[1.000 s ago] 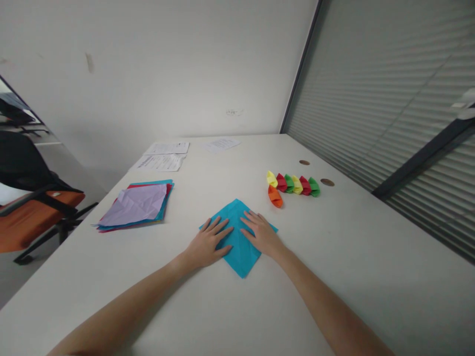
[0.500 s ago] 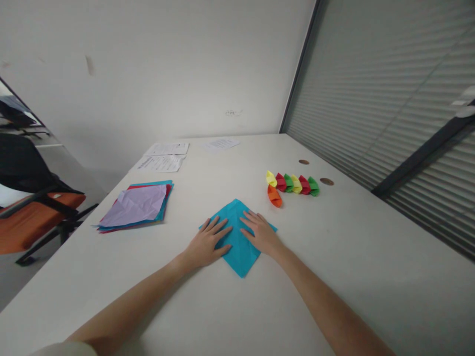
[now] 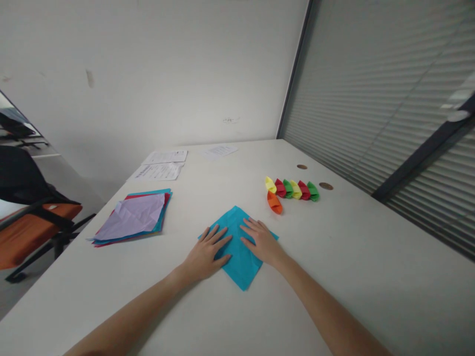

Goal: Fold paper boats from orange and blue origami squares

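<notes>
Head camera: the left hand (image 3: 204, 257) lies palm down with fingers and thumb spread, its fingers resting on the left part of a blue sheet of paper (image 3: 239, 262). The right hand (image 3: 262, 243) lies flat on the sheet's right part, fingers nearer together and thumb held apart from them; neither hand pinches anything. The sheet lies on the white table (image 3: 356, 287), in the middle near the person, turned like a diamond with one corner toward the person and one pointing away. Faint creases run across it, and its left and right corners peek out beyond the hands.

Beyond the right hand, six folded paper pieces (image 3: 296, 189) stand in a touching row: yellow, red, green, yellow, red, green from left to right. An orange folded piece (image 3: 274, 202) lies just in front of the row's left end. Farther right, two round brown inserts (image 3: 326, 186) sit in the tabletop near the window blinds (image 3: 371, 94).

Well to the left of the hands is a loose stack of coloured paper, a crumpled lavender sheet (image 3: 131, 216) on top, with blue and red edges (image 3: 166, 210) showing beneath. Printed pages (image 3: 159, 171) lie toward the far end, near the wall (image 3: 178, 74). An office chair (image 3: 40, 217) with an orange seat and black back stands beside the table, at the left edge of view.
</notes>
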The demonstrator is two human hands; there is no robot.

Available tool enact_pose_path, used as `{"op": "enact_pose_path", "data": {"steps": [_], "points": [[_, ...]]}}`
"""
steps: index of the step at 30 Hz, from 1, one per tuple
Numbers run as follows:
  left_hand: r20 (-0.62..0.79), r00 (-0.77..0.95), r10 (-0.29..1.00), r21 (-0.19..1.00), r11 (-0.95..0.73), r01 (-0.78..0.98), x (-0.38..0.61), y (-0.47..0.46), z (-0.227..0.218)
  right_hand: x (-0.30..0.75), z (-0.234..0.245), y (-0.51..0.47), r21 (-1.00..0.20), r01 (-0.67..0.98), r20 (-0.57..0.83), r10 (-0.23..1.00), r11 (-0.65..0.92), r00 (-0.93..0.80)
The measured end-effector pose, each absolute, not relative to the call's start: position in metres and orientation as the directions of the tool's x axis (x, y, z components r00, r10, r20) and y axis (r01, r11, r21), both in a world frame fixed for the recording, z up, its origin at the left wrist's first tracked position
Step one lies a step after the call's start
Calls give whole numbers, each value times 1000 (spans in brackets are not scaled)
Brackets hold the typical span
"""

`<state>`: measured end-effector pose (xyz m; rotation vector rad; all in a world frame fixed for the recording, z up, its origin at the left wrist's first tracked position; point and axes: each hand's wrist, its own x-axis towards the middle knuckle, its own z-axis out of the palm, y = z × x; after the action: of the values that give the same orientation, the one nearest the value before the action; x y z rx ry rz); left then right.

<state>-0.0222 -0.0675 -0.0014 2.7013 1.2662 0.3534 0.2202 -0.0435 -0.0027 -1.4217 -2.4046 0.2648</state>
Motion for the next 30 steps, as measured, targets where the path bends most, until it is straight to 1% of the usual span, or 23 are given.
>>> {"op": "enact_pose_path", "data": {"steps": [4,14,22,26,28,30], "points": [[166,622,765,226,-643,731,-23,-67,-1,220,-4,-42,-328,815,188,878,478,-440],[123,617,777,239,-627,742,-23,-66,0,222,-8,-42,-319,812,219,871,490,-439],[134,624,770,250,-635,731,-25,-66,0,219,-8,-43,-290,823,235,870,489,-435],[147,622,769,250,-637,729,-24,-66,0,213,-2,-45,-245,832,312,853,498,-418],[162,622,766,243,-642,728,-24,-67,0,207,3,-47,-246,818,348,835,521,-427],[169,628,760,228,-649,725,-23,-68,0,201,8,-48,-266,783,354,812,563,-464]]}}
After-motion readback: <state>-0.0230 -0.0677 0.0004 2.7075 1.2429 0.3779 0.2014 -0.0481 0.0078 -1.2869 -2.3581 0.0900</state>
